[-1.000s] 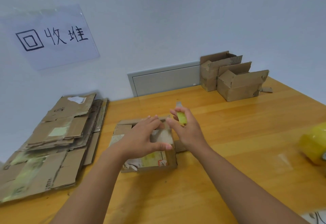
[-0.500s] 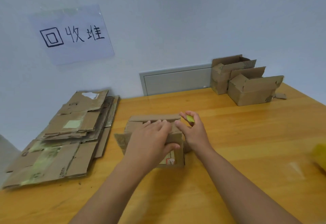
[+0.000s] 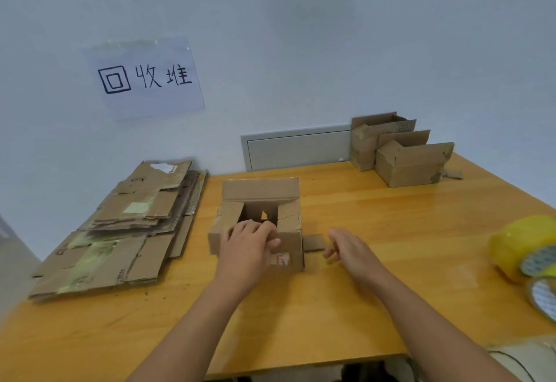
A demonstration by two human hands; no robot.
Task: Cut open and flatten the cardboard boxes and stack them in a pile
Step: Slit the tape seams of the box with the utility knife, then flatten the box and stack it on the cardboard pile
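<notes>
A small brown cardboard box [image 3: 288,219] stands in the middle of the wooden table [image 3: 391,231]. Its top flaps are folded open and the far flap stands up. My left hand [image 3: 249,246] grips the box's near wall, with the fingers curled over the edge into the opening. My right hand [image 3: 349,249] hovers just right of the box with relaxed fingers, near a small cardboard flap [image 3: 314,243] lying on the table. No cutter shows in either hand. A pile of flattened boxes [image 3: 120,231] lies at the left.
Two unflattened boxes [image 3: 412,165] [image 3: 370,141] stand at the back right against the wall. Two rolls of yellow tape [image 3: 523,249] [image 3: 544,294] sit at the right edge. A handwritten sign [image 3: 144,77] and a grey panel [image 3: 298,147] are on the wall.
The box's top flaps have opened up. My right hand has moved off the box to its right side, and the yellow-green cutter it held is out of sight. The camera tilted up.
</notes>
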